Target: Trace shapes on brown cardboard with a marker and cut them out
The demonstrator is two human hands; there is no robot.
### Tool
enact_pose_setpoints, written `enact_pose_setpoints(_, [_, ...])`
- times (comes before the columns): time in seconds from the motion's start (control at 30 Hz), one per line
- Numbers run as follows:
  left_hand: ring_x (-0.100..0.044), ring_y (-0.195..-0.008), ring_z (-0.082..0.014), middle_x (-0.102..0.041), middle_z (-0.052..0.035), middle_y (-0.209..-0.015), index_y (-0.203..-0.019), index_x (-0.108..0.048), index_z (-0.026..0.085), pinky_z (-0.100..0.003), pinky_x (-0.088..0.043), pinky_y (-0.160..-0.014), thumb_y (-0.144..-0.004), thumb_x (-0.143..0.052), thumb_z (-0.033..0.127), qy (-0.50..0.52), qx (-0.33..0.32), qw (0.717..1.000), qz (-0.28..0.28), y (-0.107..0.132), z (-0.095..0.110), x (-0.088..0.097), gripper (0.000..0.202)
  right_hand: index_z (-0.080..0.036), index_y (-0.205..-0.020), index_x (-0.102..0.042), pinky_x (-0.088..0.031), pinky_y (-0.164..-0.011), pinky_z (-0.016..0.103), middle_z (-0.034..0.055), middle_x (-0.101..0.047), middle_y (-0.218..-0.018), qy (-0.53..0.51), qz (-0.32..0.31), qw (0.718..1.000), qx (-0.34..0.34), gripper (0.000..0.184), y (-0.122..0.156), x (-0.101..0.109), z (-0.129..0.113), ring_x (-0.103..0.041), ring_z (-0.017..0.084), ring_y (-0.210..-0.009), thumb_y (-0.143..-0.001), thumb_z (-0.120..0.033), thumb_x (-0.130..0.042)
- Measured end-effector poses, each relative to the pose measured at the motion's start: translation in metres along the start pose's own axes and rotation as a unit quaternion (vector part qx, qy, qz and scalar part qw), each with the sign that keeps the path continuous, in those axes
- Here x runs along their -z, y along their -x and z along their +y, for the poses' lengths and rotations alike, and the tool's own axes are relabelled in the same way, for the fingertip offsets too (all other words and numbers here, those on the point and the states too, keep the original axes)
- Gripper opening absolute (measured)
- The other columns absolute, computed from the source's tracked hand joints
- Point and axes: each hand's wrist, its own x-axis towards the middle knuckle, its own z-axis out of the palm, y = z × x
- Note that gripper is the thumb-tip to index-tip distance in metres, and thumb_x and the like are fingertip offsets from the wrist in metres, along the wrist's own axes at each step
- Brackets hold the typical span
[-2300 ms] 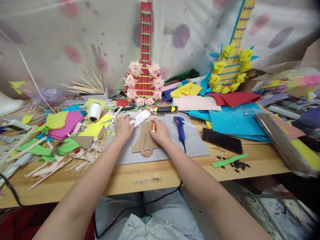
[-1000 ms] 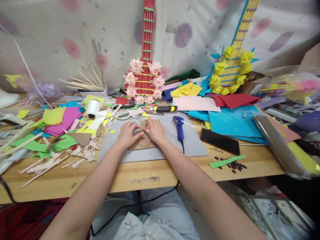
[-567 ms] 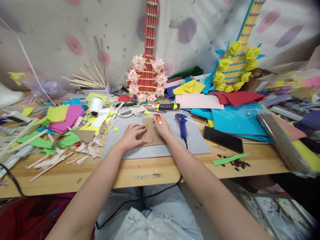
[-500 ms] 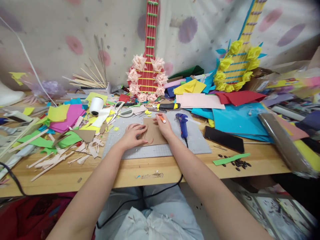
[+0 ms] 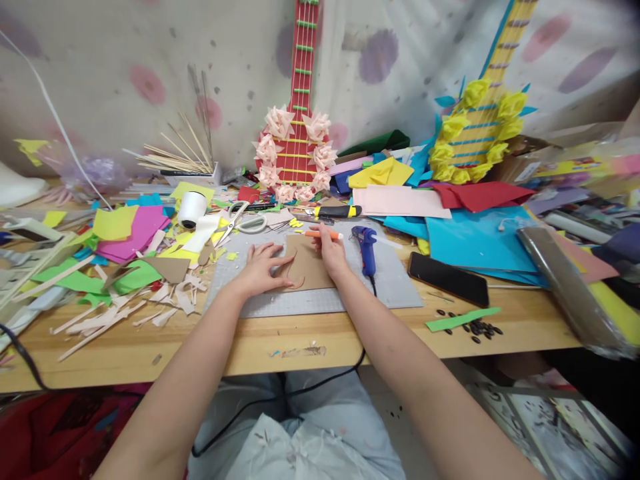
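Scissors (image 5: 243, 221) lie near the 10 o'clock edge of the grey mat (image 5: 295, 305). Left hand (image 5: 259, 270): unclenched, fingers spread, tips resting on brown cardboard (image 5: 316, 272) at its 9 o'clock side. Cardboard lies flat mid-mat. Right hand (image 5: 331, 253), at its 2 o'clock: grasps orange pen (image 5: 337, 235). Glue gun (image 5: 365, 250): near 3 o'clock; phone (image 5: 448, 279): same direction, farther.

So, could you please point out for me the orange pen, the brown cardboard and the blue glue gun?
Orange pen (image 5: 333, 235): head view, on its barrel.
Brown cardboard (image 5: 312, 267): head view, on its flat upper face.
Blue glue gun (image 5: 368, 257): head view, on its handle.
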Motion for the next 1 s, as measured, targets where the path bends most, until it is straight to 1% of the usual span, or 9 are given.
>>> enact_pose_setpoints(0.1, [-0.030, -0.127, -0.0274, -0.043, -0.0063, -0.133, -0.116, -0.057, 0.034, -0.053, -0.008, -0.104, -0.063, -0.061, 0.060, 0.008, 0.006, 1.000, 0.000, 0.000, 0.004, 0.003, 0.059, -0.020, -0.088, -0.059, -0.046, -0.049, 0.022, -0.0018, -0.054, -0.066, -0.065, -0.011, 0.997, -0.035, 0.031, 0.003, 0.000, -0.004, -0.051, 0.008, -0.052, -0.078, -0.046, -0.047])
enact_pose_setpoints(0.2, [-0.031, -0.125, -0.0278, -0.044, -0.0056, -0.131, -0.113, -0.059, 0.034, -0.053, -0.009, -0.104, -0.061, -0.064, 0.058, 0.011, 0.014, 1.000, 0.002, 0.000, 0.006, 0.005, 0.058, -0.022, -0.091, -0.054, -0.050, -0.050, 0.020, -0.0015, -0.057, -0.078, -0.136, -0.045, 0.989, -0.044, 0.027, 0.006, -0.001, -0.008, -0.055, 0.007, -0.059, -0.072, -0.039, -0.058])
enact_pose_setpoints(0.3, [-0.031, -0.124, -0.0284, -0.045, -0.0043, -0.130, -0.111, -0.061, 0.035, -0.054, -0.008, -0.104, -0.060, -0.065, 0.057, 0.012, 0.017, 1.000, 0.009, -0.001, 0.005, 0.004, 0.056, -0.022, -0.094, -0.049, -0.054, -0.057, 0.025, -0.0012, -0.056, -0.083, -0.176, -0.089, 0.978, -0.072, 0.027, 0.006, -0.003, -0.008, -0.059, 0.007, -0.061, -0.074, -0.039, -0.056])
enact_pose_setpoints(0.37, [-0.031, -0.124, -0.0283, -0.045, -0.0041, -0.130, -0.110, -0.061, 0.035, -0.054, -0.007, -0.104, -0.059, -0.064, 0.058, 0.013, 0.015, 1.000, 0.010, -0.001, 0.004, 0.003, 0.056, -0.022, -0.095, -0.045, -0.055, -0.059, 0.027, -0.0015, -0.054, -0.081, -0.181, -0.097, 0.975, -0.084, 0.026, 0.004, -0.003, -0.007, -0.061, 0.008, -0.061, -0.079, -0.042, -0.050])
enact_pose_setpoints(0.53, [-0.032, -0.124, -0.0278, -0.044, -0.0047, -0.130, -0.111, -0.060, 0.035, -0.053, -0.006, -0.104, -0.060, -0.063, 0.059, 0.014, 0.013, 1.000, 0.002, -0.001, 0.004, 0.004, 0.057, -0.024, -0.098, -0.038, -0.050, -0.049, 0.019, -0.0016, -0.051, -0.082, -0.120, 0.003, 0.992, -0.028, 0.027, -0.002, 0.001, -0.003, -0.057, 0.005, -0.054, -0.085, -0.047, -0.037])
enact_pose_setpoints(0.63, [-0.031, -0.124, -0.0279, -0.044, -0.0050, -0.130, -0.111, -0.060, 0.035, -0.053, -0.006, -0.104, -0.060, -0.064, 0.058, 0.016, 0.018, 1.000, -0.002, -0.001, 0.005, 0.005, 0.056, -0.024, -0.098, -0.038, -0.045, -0.042, 0.015, -0.0022, -0.050, -0.080, -0.074, 0.029, 0.997, 0.013, 0.027, -0.002, 0.003, -0.004, -0.052, 0.004, -0.051, -0.084, -0.047, -0.036])
enact_pose_setpoints(0.83, [-0.032, -0.123, -0.0285, -0.046, -0.0041, -0.128, -0.110, -0.061, 0.036, -0.053, -0.008, -0.104, -0.059, -0.066, 0.056, 0.018, 0.017, 1.000, 0.007, -0.001, 0.005, 0.005, 0.056, -0.024, -0.100, -0.036, -0.046, -0.047, 0.015, -0.0012, -0.051, -0.083, -0.071, 0.113, 0.990, 0.033, 0.028, 0.000, 0.007, -0.009, -0.053, 0.005, -0.056, -0.086, -0.047, -0.031])
enact_pose_setpoints(0.9, [-0.032, -0.123, -0.0287, -0.046, -0.0043, -0.128, -0.110, -0.061, 0.035, -0.053, -0.008, -0.104, -0.059, -0.066, 0.056, 0.017, 0.017, 1.000, 0.005, -0.001, 0.005, 0.005, 0.056, -0.024, -0.100, -0.036, -0.046, -0.047, 0.016, -0.0012, -0.051, -0.083, -0.067, 0.103, 0.992, 0.037, 0.028, -0.001, 0.008, -0.009, -0.054, 0.005, -0.055, -0.085, -0.047, -0.031])
enact_pose_setpoints(1.0, [-0.031, -0.124, -0.0295, -0.045, -0.0047, -0.129, -0.111, -0.061, 0.036, -0.054, -0.006, -0.104, -0.059, -0.066, 0.057, 0.016, 0.022, 1.000, 0.002, -0.002, 0.005, 0.005, 0.056, -0.025, -0.099, -0.038, -0.046, -0.044, 0.018, -0.0013, -0.052, -0.083, -0.058, 0.021, 0.998, 0.012, 0.028, 0.001, 0.006, -0.006, -0.054, 0.005, -0.051, -0.083, -0.048, -0.036])
